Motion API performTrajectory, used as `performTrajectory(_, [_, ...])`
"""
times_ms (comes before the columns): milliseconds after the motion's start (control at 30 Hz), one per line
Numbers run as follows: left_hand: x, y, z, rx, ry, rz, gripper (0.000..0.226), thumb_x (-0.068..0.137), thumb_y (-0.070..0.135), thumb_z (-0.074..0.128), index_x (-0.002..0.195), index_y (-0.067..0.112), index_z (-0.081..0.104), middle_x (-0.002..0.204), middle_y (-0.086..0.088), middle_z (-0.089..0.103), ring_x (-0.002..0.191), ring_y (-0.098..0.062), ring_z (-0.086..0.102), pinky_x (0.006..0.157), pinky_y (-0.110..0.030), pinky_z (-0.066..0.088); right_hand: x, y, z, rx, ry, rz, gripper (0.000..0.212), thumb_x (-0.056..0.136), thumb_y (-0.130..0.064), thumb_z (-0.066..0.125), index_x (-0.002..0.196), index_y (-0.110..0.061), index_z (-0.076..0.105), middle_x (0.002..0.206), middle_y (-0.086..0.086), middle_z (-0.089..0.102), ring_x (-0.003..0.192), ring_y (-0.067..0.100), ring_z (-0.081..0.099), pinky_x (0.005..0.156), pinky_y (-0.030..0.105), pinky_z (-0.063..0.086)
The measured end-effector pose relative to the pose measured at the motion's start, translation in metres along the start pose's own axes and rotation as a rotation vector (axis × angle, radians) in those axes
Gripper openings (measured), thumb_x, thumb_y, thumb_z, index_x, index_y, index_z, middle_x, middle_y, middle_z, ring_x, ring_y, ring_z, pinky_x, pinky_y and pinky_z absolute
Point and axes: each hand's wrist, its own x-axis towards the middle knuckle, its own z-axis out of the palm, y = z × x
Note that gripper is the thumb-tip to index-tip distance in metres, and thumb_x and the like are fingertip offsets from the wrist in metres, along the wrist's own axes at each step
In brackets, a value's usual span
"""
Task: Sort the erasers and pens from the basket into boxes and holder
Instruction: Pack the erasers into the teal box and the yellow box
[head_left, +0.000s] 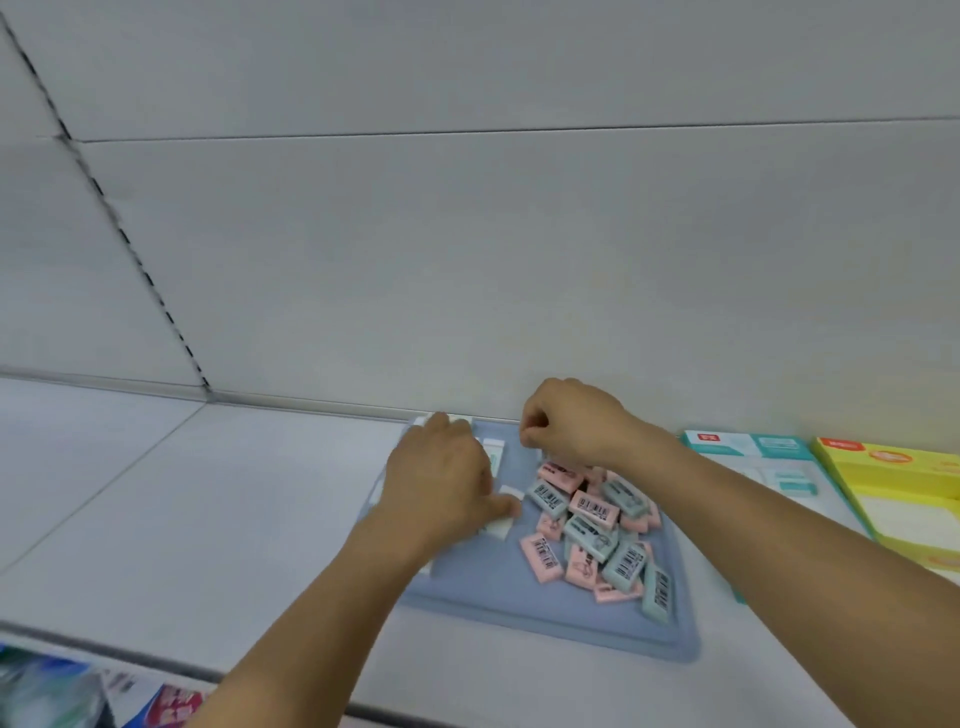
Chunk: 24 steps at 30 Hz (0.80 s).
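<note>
Erasers (597, 540), pink and pale teal, heaped on right half of blue tray (519, 597) on white shelf (208, 493). White erasers (500, 526) on tray's left side. Left hand (441, 483) over them, thumb touching one; whether fingers grip it, cannot tell. Right hand (571, 421) above tray's far edge, fingers curled, tips pinched together; held item too small to tell. Teal box (769, 462) and yellow box (904, 493) just right of tray.

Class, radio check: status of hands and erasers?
Left hand on white eraser. Right hand curled, grip unclear. Erasers piled in basket. Boxes right.
</note>
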Motion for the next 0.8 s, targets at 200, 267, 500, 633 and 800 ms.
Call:
performTrajectory(200, [0.003,0.010,0.007,0.076,-0.087,-0.014,0.033,0.073,0.048,0.070,0.084,0.018,0.065,0.099,-0.003,0.061,0.104,-0.023,0.049,0.075,-0.029,0.027,0.027,-0.015,0.018,-0.051,-0.114,-0.100,0.028,0.084,-0.024,0.068,0.112,-0.025,0.068,0.107,-0.002,0.059,0.096,0.015,0.054,0.082,0.035,0.050])
performTrajectory(267, [0.003,0.012,0.006,0.064,-0.083,-0.035,0.027,0.073,0.041,0.070,0.084,0.017,0.064,0.101,-0.003,0.061,0.105,-0.023,0.049,0.074,-0.029,0.028,0.033,-0.015,0.024,-0.083,-0.160,-0.150,0.030,0.083,-0.019,0.068,0.112,-0.026,0.069,0.109,-0.001,0.061,0.089,0.015,0.049,0.073,0.031,0.044])
performTrajectory(500, [-0.007,0.000,-0.004,-0.162,0.025,-0.112,0.031,0.072,0.046,0.068,0.090,0.021,0.070,0.103,0.005,0.052,0.103,-0.014,0.048,0.071,-0.025,0.036,0.039,-0.006,0.021,-0.123,-0.203,-0.212,0.022,0.077,-0.023,0.071,0.096,-0.032,0.063,0.077,-0.014,0.043,0.079,0.014,0.050,0.066,0.032,0.043])
performTrajectory(633, [-0.014,-0.016,-0.016,-0.669,0.057,-0.343,0.017,0.071,0.036,0.075,0.076,0.021,0.066,0.077,0.009,0.060,0.068,-0.005,0.056,0.060,-0.021,0.043,0.031,-0.004,0.005,-0.220,-0.192,-0.273,0.028,0.073,-0.033,0.076,0.081,-0.035,0.049,0.084,-0.015,0.042,0.078,0.009,0.045,0.060,0.026,0.034])
performTrajectory(800, [-0.011,-0.028,-0.010,-1.431,0.114,-0.555,0.019,0.083,0.023,0.068,0.091,0.005,0.069,0.087,-0.009,0.074,0.077,-0.017,0.073,0.088,-0.036,0.056,-0.002,-0.004,-0.027,0.141,-0.017,-0.250,0.023,0.075,-0.024,0.075,0.089,-0.022,0.057,0.088,-0.006,0.058,0.074,0.012,0.055,0.064,0.026,0.048])
